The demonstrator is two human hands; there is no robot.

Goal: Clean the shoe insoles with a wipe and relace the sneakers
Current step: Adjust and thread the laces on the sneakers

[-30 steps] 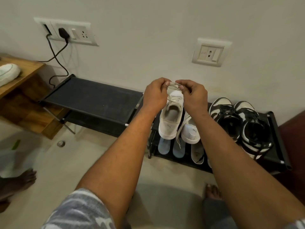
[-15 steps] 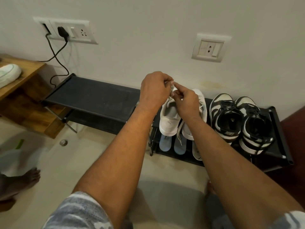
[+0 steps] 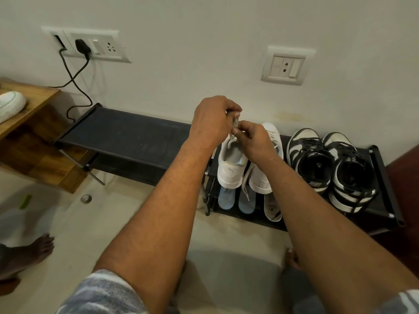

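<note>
Two white sneakers stand side by side on the black shoe rack (image 3: 383, 200). My left hand (image 3: 212, 120) and my right hand (image 3: 250, 138) meet over the front of the left white sneaker (image 3: 230, 166); both pinch its pale lace (image 3: 236, 123) between thumb and fingers. The sneaker's toe is hidden under my hands. The right white sneaker (image 3: 263, 180) is partly covered by my right forearm, and a loose lace end (image 3: 246, 185) hangs down between the two heels. On the lower shelf lie two light blue insoles (image 3: 226, 198) and a white insole (image 3: 272, 208).
A black-and-white sneaker pair (image 3: 328, 168) fills the rack's right end. A second black rack (image 3: 127, 137) stands at the left, then a wooden shelf (image 3: 27, 109) with a white shoe (image 3: 10, 105). A black cable (image 3: 74, 82) hangs from a wall socket. Another person's bare foot (image 3: 29, 250) is at the left.
My hands have shifted from a symmetric hold on the lace to the left hand above and the right hand tucked just below it, working the lace closer together. The view tilted slightly.
</note>
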